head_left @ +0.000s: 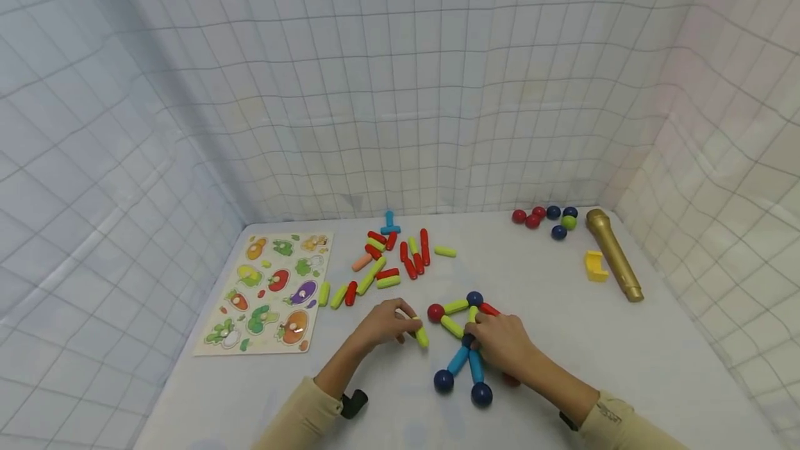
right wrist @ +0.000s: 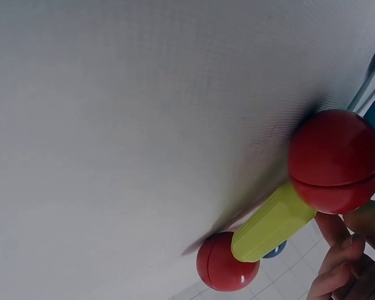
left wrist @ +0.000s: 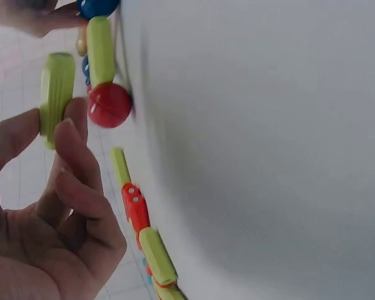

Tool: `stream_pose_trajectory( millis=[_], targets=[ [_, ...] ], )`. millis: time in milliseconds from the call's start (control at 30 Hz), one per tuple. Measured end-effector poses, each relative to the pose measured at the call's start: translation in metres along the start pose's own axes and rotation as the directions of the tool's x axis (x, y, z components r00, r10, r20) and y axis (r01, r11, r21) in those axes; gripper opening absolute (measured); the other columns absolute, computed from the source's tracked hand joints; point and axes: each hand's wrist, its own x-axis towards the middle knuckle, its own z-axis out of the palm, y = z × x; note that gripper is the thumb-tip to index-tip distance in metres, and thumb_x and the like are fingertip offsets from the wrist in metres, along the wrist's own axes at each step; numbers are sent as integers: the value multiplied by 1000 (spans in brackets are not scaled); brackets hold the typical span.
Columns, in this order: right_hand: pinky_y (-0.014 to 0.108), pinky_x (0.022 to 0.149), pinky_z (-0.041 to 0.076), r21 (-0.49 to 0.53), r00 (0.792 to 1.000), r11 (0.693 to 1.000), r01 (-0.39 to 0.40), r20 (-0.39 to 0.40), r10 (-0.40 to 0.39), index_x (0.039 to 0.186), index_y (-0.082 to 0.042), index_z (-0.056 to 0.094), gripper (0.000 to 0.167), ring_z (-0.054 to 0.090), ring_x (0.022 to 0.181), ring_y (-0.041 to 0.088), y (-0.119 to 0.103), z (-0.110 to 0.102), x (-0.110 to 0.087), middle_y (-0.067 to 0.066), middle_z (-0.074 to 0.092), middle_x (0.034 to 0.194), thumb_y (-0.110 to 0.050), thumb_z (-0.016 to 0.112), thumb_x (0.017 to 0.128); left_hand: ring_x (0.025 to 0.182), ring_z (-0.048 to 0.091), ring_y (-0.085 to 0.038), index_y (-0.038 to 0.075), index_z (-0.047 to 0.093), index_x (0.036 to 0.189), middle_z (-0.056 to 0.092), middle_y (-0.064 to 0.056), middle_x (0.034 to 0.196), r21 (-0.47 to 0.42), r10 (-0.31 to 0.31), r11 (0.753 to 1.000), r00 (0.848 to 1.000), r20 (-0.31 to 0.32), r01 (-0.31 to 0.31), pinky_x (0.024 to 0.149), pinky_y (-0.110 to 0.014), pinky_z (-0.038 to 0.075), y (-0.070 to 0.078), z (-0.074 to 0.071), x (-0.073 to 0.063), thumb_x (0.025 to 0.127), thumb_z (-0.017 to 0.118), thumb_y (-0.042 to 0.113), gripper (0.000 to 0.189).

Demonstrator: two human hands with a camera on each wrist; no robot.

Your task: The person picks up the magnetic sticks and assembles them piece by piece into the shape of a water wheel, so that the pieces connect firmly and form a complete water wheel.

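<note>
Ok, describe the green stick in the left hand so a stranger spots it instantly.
On the white table, find the vegetable puzzle board at the person's left, then the left hand just right of it. The lime-green stick is pinched in that hand. Unlike the loose green sticks lying farther back, it is held up.

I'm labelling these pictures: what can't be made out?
Head view: red ball, mostly behind the right wrist.
Head view: dark blue ball joining the blue sticks, partly behind the right hand.
Right wrist view: right hand, cut by the right edge.
Head view: lettering on the right sleeve, too small.
</note>
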Motion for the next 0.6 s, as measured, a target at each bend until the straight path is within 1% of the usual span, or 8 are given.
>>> stream_pose_trajectory(
  millis=[67, 200, 333, 400, 500, 600],
  targets=[
    [19, 48, 34, 1, 1000, 1000, -9, 2, 9, 96, -21, 75, 20, 39, 57, 8, -1, 1, 1, -6, 52, 71, -27, 80, 79, 65, 61, -17, 9, 60, 100, 71, -2, 84, 3, -11, 1000, 999, 37, 11, 65, -27, 44, 0, 5, -2, 87, 72, 30, 27],
    [19, 48, 34, 17, 1000, 1000, -15, 3, 15, 97, -20, 75, 20, 40, 58, 8, -1, 1, 1, -6, 54, 72, -28, 80, 79, 63, 60, -18, 9, 60, 95, 67, -2, 81, 35, -39, 999, 996, 85, 36, 64, -27, 42, 1, 13, -3, 86, 73, 27, 24],
    [19, 48, 34, 13, 1000, 1000, -15, 7, 15, 97, -20, 75, 19, 40, 58, 8, -2, 1, 1, -5, 53, 72, -28, 79, 80, 62, 60, -18, 10, 62, 94, 66, -4, 80, 41, -52, 998, 988, 148, 46, 65, -27, 44, 1, 19, -2, 86, 73, 25, 21],
    [19, 49, 35, 12, 1000, 1000, -19, 15, 19, 97, -20, 74, 19, 40, 58, 8, -2, 1, 1, -5, 54, 73, -28, 79, 80, 61, 60, -17, 10, 62, 94, 66, -4, 79, 36, -53, 998, 984, 168, 48, 65, -27, 45, 1, 22, 0, 87, 72, 25, 20],
    [19, 49, 35, 4, 999, 1000, -22, 32, 22, 98, -20, 74, 20, 41, 58, 9, -2, 1, 2, -5, 54, 74, -29, 79, 81, 59, 60, -17, 11, 62, 96, 65, -4, 77, 24, -51, 999, 984, 170, 48, 63, -26, 44, 1, 25, 3, 87, 72, 25, 20],
    [19, 49, 35, -8, 999, 1000, -18, 45, 19, 99, -20, 74, 21, 40, 58, 9, -2, 1, 2, -5, 53, 75, -30, 78, 81, 59, 60, -17, 11, 60, 103, 65, -5, 75, 15, -55, 998, 988, 145, 53, 63, -27, 43, 2, 27, 8, 87, 72, 26, 25]
  ],
)
